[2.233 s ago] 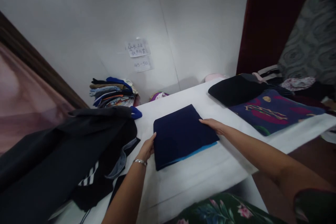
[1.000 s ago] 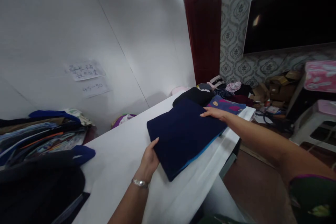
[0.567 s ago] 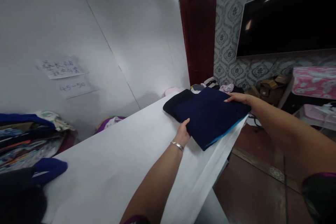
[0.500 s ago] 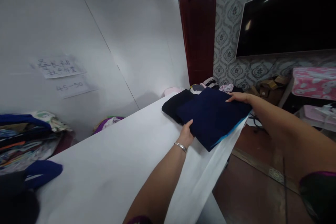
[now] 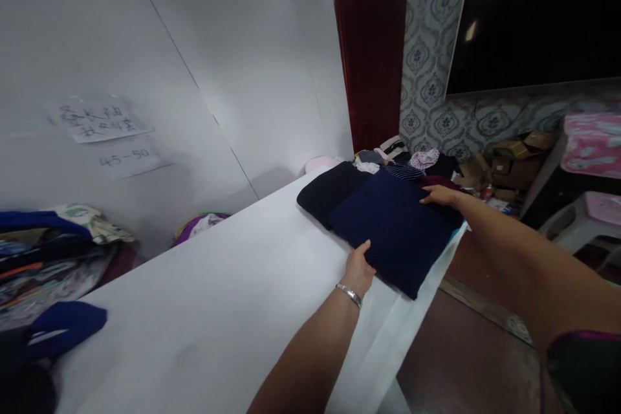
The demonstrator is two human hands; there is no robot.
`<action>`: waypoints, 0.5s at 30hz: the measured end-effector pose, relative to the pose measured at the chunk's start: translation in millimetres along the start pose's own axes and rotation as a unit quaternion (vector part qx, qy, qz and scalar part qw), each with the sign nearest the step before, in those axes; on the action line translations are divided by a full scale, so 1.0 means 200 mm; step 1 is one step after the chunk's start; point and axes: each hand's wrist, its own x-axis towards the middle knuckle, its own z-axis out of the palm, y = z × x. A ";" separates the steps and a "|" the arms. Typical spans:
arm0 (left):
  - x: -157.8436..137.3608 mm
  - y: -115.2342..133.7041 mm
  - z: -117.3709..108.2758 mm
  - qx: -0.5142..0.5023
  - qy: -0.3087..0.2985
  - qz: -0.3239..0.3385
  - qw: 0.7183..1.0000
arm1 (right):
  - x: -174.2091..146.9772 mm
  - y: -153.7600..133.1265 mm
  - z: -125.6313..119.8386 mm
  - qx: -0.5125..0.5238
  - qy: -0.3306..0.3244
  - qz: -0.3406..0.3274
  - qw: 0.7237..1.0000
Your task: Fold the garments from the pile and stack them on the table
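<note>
A folded navy garment [image 5: 395, 226] lies at the far right end of the white table [image 5: 218, 310], partly over a folded black garment [image 5: 330, 193]. My left hand [image 5: 359, 270], with a silver bangle at the wrist, grips its near left edge; the thumb is on top and the other fingers are largely hidden. At the far right edge, my right hand [image 5: 440, 196] holds the same garment, thumb resting on the cloth. A sliver of light blue shows below the navy cloth near its right corner.
Blue and dark cloth [image 5: 68, 328] lies at the table's left end. Stacked clothes [image 5: 48, 252] stand beyond the left edge. Past the far end are a clothes pile [image 5: 400, 158], cardboard boxes [image 5: 509, 165] and a stool [image 5: 592, 220]. A white panel [image 5: 218, 45] rises behind the table.
The navy garment now lies flatter on the table, its near corner shifted right and closer. My left hand has moved along with it. Less light blue shows beneath. The camera view has shifted slightly.
</note>
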 end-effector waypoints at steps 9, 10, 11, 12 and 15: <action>0.08 0.30 -0.16 0.188 0.079 0.039 0.978 | -0.06 -0.30 0.20 -0.224 0.114 -0.199 0.947; 0.11 0.35 -0.16 0.176 0.104 0.051 0.978 | -0.07 -0.35 0.25 -0.236 0.114 -0.230 0.937; 0.13 0.39 -0.16 0.160 0.119 0.053 0.978 | -0.08 -0.41 0.30 -0.240 0.106 -0.244 0.934; 0.16 0.43 -0.16 0.144 0.125 0.050 0.980 | -0.08 -0.45 0.35 -0.243 0.095 -0.245 0.934; 0.26 0.51 -0.15 0.125 0.135 0.053 0.982 | -0.05 -0.54 0.45 -0.261 0.068 -0.197 0.942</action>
